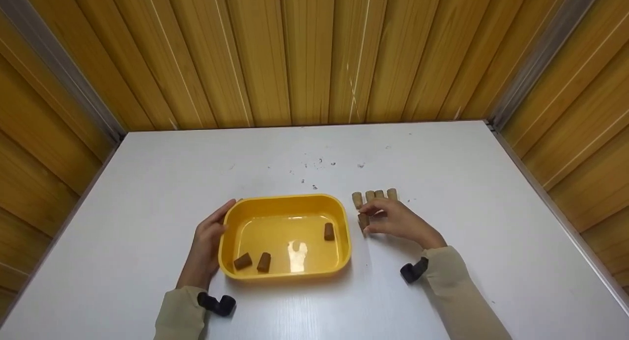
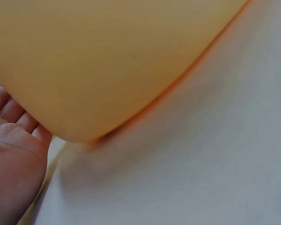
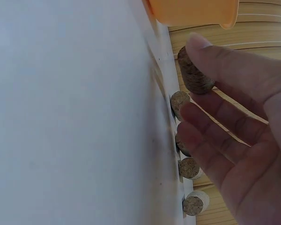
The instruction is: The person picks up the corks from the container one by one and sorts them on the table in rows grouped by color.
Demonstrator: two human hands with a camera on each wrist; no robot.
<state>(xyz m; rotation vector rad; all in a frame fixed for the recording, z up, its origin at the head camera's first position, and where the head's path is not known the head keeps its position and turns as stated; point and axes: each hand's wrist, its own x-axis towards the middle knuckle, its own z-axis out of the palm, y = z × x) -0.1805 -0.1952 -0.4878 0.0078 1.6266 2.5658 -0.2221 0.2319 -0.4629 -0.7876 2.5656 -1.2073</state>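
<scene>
The yellow plastic tray (image 1: 285, 276) sits on the white table, with three brown cork stoppers inside: one cork stopper (image 1: 328, 231) at the right and two at the lower left. My left hand (image 1: 209, 241) grips the tray's left side, its thumb at the rim; the left wrist view shows fingers (image 2: 25, 117) against the outer wall. Just right of the tray, my right hand (image 1: 400, 221) pinches a darker cork stopper (image 3: 192, 72) between thumb and fingertips. Beyond that hand is a row of several paler cork stoppers (image 1: 357, 200), partly hidden by the fingers in the right wrist view.
Small dark marks (image 1: 319, 162) dot the white table (image 1: 196, 168) behind the tray. Yellow wood-look panels (image 1: 307, 55) wall off its back and sides. Each wrist carries a black camera (image 1: 414, 271).
</scene>
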